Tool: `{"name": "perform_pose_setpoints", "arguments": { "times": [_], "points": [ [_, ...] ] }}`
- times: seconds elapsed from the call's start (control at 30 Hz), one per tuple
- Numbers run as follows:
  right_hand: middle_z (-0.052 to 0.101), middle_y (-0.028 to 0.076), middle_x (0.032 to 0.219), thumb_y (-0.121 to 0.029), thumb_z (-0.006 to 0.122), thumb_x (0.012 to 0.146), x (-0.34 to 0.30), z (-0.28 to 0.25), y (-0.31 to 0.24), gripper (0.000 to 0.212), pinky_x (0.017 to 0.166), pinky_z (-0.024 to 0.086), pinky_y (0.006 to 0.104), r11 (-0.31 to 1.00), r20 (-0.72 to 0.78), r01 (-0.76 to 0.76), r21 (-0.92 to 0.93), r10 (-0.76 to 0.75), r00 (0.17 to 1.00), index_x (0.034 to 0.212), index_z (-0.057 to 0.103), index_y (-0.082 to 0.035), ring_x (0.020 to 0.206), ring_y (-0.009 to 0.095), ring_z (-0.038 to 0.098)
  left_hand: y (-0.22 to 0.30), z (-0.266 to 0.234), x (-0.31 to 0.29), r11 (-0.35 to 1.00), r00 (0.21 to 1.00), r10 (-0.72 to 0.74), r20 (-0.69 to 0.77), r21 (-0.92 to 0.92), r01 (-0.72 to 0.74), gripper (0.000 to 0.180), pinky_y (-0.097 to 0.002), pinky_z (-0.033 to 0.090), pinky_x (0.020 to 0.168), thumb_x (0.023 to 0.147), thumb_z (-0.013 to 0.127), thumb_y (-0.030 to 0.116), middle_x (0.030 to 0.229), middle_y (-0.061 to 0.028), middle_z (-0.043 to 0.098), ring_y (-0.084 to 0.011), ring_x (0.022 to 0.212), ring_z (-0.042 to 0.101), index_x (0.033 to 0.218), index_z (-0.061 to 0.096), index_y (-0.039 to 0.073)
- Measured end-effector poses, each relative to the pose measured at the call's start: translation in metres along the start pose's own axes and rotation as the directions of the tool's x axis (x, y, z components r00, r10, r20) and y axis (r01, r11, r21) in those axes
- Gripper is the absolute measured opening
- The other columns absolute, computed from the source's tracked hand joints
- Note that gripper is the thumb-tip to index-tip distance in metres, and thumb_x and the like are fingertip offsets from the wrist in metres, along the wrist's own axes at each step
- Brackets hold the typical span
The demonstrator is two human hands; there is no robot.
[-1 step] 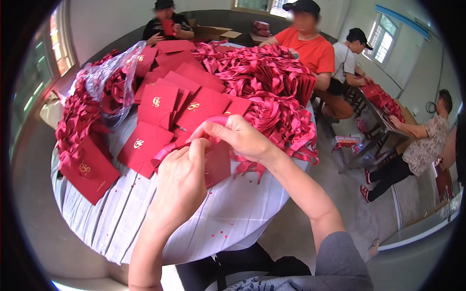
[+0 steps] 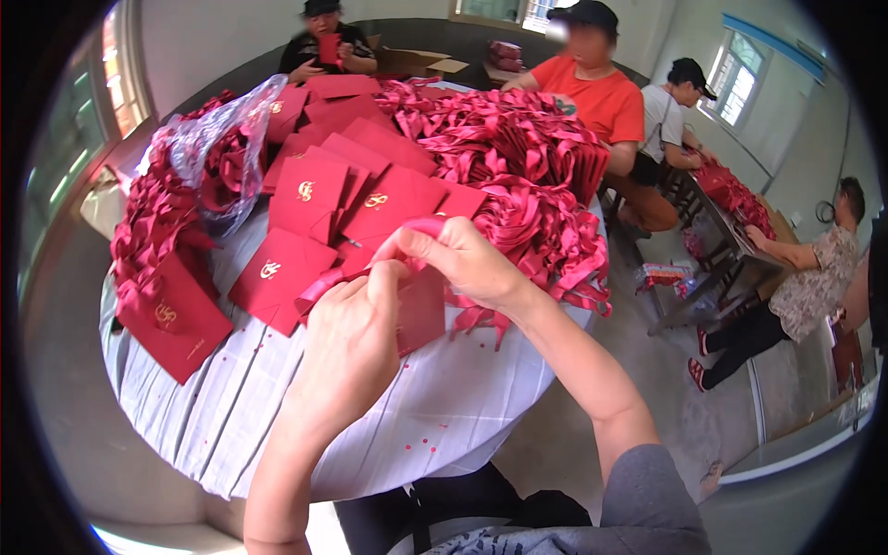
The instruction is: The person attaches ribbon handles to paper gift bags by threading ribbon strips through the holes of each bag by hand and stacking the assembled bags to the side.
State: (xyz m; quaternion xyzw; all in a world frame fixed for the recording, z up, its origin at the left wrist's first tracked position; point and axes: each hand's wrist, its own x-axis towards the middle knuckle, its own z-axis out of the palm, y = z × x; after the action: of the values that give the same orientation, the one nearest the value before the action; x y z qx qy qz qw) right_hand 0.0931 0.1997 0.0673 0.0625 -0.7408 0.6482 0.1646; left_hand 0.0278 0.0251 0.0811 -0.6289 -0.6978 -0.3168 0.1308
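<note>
Both my hands are over the near middle of the table, fingers closed on a red ribbon (image 2: pixel 319 290). My left hand (image 2: pixel 353 319) pinches it, and a loose length sticks out to its left. Up against it, my right hand (image 2: pixel 470 264) grips the same ribbon, which bends in a loop above the fingers. Just beneath the hands lies a red paper bag (image 2: pixel 422 314), partly covered by them; whether the ribbon joins it I cannot tell. Beside my left hand rests another flat red bag (image 2: pixel 277 277) with a gold emblem.
Flat red bags (image 2: pixel 375 199) overlap beyond my hands. A heap of ribboned bags (image 2: pixel 541 222) fills the right side, and more (image 2: pixel 153 222) lie left by a clear plastic bag (image 2: pixel 242 162). A white cloth (image 2: pixel 444 398) covers the round table. Several people work nearby, one in orange (image 2: pixel 592 97).
</note>
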Motion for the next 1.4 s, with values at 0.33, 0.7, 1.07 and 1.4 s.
{"name": "perform_pose_setpoints", "arguments": {
  "times": [0.33,0.7,1.07,1.4],
  "points": [
    [0.068,0.006,0.077,-0.023,0.049,0.098,-0.001,0.025,-0.022,0.036,0.070,0.049,0.0259,0.995,-0.211,-0.007,-0.096,-0.014,0.977,0.084,0.066,0.005,0.074,0.010,0.061,-0.002,-0.070,-0.022,0.999,0.979,-0.033,-0.200,0.022,0.038,0.035,-0.0371,0.045,0.088,0.076,0.051,-0.014,0.108,-0.0170,0.058,-0.0316,0.104,0.056,0.108,0.054,-0.001],
    [0.066,0.004,0.080,-0.023,0.048,0.099,0.007,0.040,0.016,0.034,0.069,0.048,0.0220,0.994,-0.055,0.025,-0.107,-0.031,0.998,0.087,0.066,0.004,0.074,0.008,0.061,-0.039,-0.055,-0.082,0.608,0.733,-0.641,0.227,-0.433,0.666,0.047,-0.0278,0.050,0.067,0.100,0.041,0.035,0.078,-0.0081,0.064,-0.0132,0.069,0.061,0.089,0.062,-0.006],
    [0.065,0.002,0.078,-0.023,0.047,0.099,0.004,0.045,0.042,0.033,0.069,0.047,0.0221,0.980,-0.104,-0.035,-0.196,0.014,0.994,0.086,0.064,0.004,0.075,0.007,0.059,-0.055,-0.024,-0.063,0.458,0.712,-0.701,0.045,-0.737,0.497,0.012,-0.0212,0.047,0.068,0.087,0.065,0.010,0.078,-0.0011,0.064,-0.0049,0.074,0.057,0.085,0.061,-0.002],
    [0.050,0.003,0.059,-0.012,0.050,0.097,-0.008,0.068,0.047,0.023,0.052,0.038,0.0246,0.848,-0.088,0.154,-0.508,-0.229,0.969,0.085,0.065,0.001,0.053,0.008,0.044,-0.081,0.012,-0.064,0.688,0.678,-0.718,-0.159,-0.314,0.654,0.015,-0.0416,0.046,0.066,0.084,0.058,0.005,0.075,-0.0247,0.059,-0.0390,0.074,0.060,0.080,0.047,-0.005]
  ]
}}
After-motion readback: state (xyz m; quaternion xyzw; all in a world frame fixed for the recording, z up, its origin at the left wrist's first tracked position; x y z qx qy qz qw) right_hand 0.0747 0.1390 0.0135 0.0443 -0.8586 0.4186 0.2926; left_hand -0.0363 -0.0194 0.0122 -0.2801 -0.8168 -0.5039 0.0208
